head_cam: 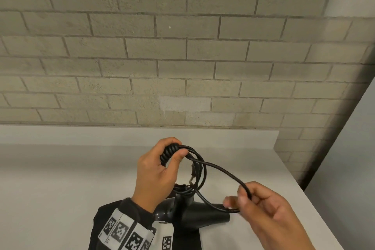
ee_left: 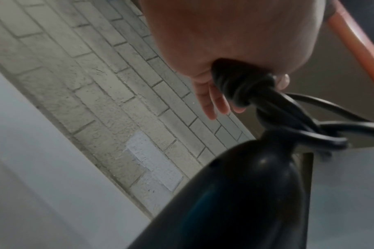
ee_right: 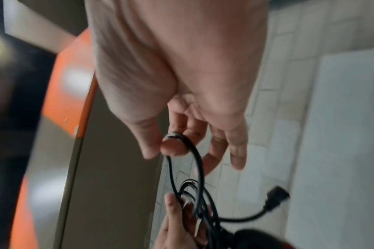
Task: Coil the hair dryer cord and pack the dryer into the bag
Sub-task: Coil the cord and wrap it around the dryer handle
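Head view downward over table (head_cam: 60, 168); wrist views close, both on cord (ee_left: 241, 84).

Soft, even indoor light; head view sharp but bowed at its edges; both wrist views dim, smeared by motion blur.

Left grip (head_cam: 156, 170) fisted — right grip (head_cam: 261, 205) pinching.

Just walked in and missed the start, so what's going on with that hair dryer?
A person is winding up the hair dryer cord. The left hand grips the bunched coils at the top, with loops hanging down from it. The right hand pinches one long loose loop, drawn out to the side. The dryer sits low over the white counter, below the hands. No bag is in view, so packing has not begun.
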A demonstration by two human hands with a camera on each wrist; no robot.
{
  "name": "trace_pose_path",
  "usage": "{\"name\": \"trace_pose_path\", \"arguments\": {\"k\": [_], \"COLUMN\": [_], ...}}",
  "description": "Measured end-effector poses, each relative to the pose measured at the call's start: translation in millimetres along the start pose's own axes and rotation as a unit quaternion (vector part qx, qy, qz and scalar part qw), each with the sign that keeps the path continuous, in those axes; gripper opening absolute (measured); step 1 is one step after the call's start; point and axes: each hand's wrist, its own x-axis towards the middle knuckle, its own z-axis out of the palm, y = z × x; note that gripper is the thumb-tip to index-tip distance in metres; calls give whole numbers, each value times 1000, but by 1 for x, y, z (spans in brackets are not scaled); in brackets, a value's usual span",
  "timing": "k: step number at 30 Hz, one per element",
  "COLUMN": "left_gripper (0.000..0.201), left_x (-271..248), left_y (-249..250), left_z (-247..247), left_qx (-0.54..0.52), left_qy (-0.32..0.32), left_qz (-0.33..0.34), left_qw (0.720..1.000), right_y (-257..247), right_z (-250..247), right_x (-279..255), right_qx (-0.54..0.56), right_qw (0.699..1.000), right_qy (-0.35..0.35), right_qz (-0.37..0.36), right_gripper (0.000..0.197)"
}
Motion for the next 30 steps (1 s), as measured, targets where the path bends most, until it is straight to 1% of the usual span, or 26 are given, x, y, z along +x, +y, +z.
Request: {"name": "trace_pose_path", "arguments": {"k": [1,2,3,5,7,10,11,13,15,17,19,20,23,26,28,30], "left_gripper": [27,30,34,41,42,41,41,39,34,29,29,31,39,39,35,31], "left_x": [0,0,0,-2,-3,-3,-3,-3,-3,-4,-6,-7,-8,-11,-13,-16], "left_y": [0,0,1,3,5,6,6,7,8,9,10,10,13,15,17,18], "left_z": [-1,-2,-2,-1,1,0,-1,-2,-2,-2,-2,-2,-2,-1,2,6], "left_qx": [0,1,1,-3,-14,-16,-13,-11,-17,-26,-33,-35,-31,-24,-15,-7], "left_qy": [-2,-7,-13,-21,-21,-19,-18,-15,-14,-16,-16,-17,-22,-28,-38,-48], "left_qz": [2,8,13,15,14,19,20,20,17,9,3,3,1,5,12,23], "left_qw": [1000,1000,1000,1000,1000,1000,1000,1000,1000,1000,999,999,999,999,999,999], "right_y": [3,7,8,6,-1,-11,-13,-16,-22,-31,-42,-47,-58,-56,-47,-36], "right_z": [0,0,1,3,3,-3,-6,-12,-13,-14,-16,-16,-11,1,8,11], "right_x": [-1,0,0,-1,-2,-3,-3,-1,1,2,1,1,-1,-3,-2,3], "right_qx": [110,197,250,271,253,193,169,111,54,-5,-73,-115,-237,-320,-377,-446], "right_qw": [994,980,966,958,962,975,980,991,997,999,997,993,970,945,922,887], "right_qy": [10,24,44,63,65,58,55,49,50,39,20,9,-23,-40,-64,-79], "right_qz": [16,29,45,65,75,90,87,63,35,6,-22,-30,-42,-48,-54,-86], "right_gripper": [62,65,68,71,71,60,62,74,80,78,70,64,33,19,18,10]}}
